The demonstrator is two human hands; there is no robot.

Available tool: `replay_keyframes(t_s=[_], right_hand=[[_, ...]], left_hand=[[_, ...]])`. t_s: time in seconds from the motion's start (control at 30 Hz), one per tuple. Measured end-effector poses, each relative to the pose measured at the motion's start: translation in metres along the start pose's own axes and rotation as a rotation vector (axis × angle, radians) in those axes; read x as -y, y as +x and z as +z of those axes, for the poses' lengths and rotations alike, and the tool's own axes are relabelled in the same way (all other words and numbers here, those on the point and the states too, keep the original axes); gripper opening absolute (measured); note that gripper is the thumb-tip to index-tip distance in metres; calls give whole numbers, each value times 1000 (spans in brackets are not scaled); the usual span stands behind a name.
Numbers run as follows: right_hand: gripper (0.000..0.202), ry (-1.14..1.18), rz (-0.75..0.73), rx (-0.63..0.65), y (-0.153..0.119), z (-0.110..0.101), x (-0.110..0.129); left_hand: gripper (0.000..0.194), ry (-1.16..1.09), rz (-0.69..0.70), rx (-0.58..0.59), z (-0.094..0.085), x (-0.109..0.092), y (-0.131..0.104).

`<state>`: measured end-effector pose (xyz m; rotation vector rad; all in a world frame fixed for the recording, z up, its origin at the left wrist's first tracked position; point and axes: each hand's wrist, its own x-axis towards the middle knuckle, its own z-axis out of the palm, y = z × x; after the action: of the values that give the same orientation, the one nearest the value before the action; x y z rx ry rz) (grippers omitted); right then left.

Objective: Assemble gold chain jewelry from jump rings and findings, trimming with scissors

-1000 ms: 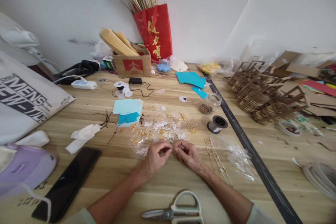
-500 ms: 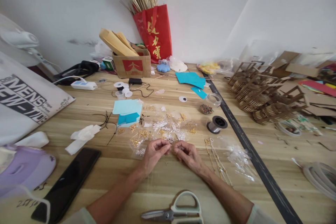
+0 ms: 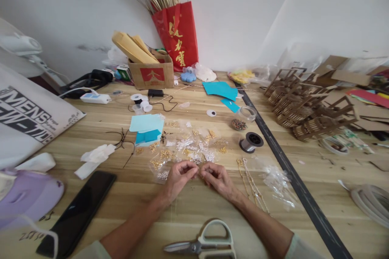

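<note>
My left hand point(image 3: 181, 175) and my right hand point(image 3: 218, 178) face each other close together, fingertips pinched. Whatever sits between the fingertips is too small to make out. Just beyond them lie clear plastic bags with small gold findings point(image 3: 165, 154) and silver findings point(image 3: 197, 157). Gold and silver chains point(image 3: 251, 184) stretch beside my right forearm, and a spool of thin wire point(image 3: 251, 142) stands farther off on that side. Between my forearms, near the front edge, rests a pair of scissors point(image 3: 203, 243) with pale handles.
Left of my arms are a black phone point(image 3: 79, 210) and a purple cap point(image 3: 30, 194). Blue cards point(image 3: 148, 127) lie behind the bags. A cardboard box point(image 3: 152, 73) and a red bag point(image 3: 178, 38) stand by the wall. Small brown baskets point(image 3: 306, 109) crowd the right side.
The view has shifted very slightly. Both hands keep nearly the same pinched pose in the same place, and nothing on the table has visibly moved.
</note>
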<state>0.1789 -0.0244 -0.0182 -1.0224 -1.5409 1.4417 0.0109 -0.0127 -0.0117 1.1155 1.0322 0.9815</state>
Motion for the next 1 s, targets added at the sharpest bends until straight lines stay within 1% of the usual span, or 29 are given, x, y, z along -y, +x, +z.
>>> replay_keyframes(t_s=[0.2,0.4,0.77,1.0], right_hand=[[31,-19,6,-7,0,0,-2],[31,-28,-19,-8,1,0,0],[29,-66,-5,-4,1,0,0],[29,-112,-42,15,0,-1,-1]], left_hand=[[18,-25,11,3,0,0,-1],[19,-36,7,-11,1,-3,-1],[21,-49,18,-10,0,1,0],[22,-60,12,-31,-1,0,0]])
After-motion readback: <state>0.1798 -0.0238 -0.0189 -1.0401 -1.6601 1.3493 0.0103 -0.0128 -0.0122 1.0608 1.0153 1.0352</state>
